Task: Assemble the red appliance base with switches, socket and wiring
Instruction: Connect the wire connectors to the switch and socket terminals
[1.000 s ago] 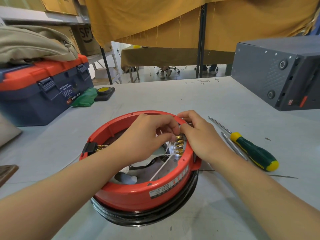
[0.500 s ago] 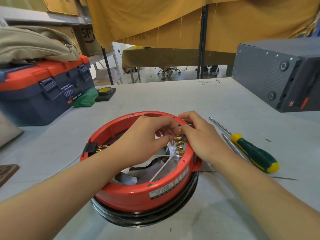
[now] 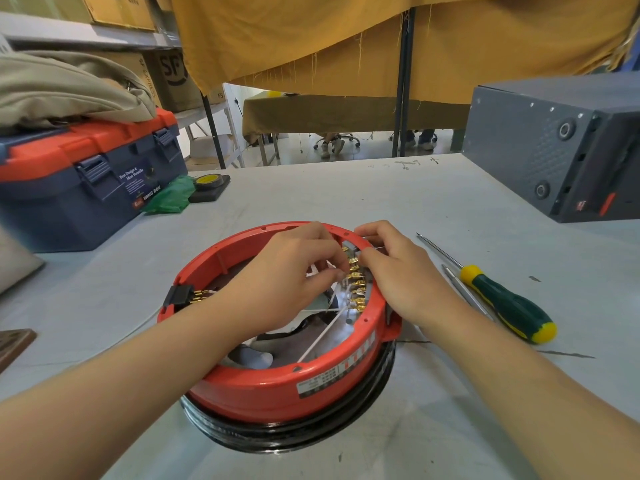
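A red appliance base [image 3: 277, 382] sits open side up on a black ring at the near centre of the grey surface [image 3: 346, 195]. Both hands meet over a row of brass terminals [image 3: 355, 282] on its right inner wall. The left hand [image 3: 291, 275] has its fingers pinched on a thin white wire [image 3: 320, 336]; the right hand [image 3: 398, 271] curls over the rim, its hold impossible to tell. A green-handled screwdriver [image 3: 509, 303] lies to the right, a blue toolbox [image 3: 79, 181] at far left.
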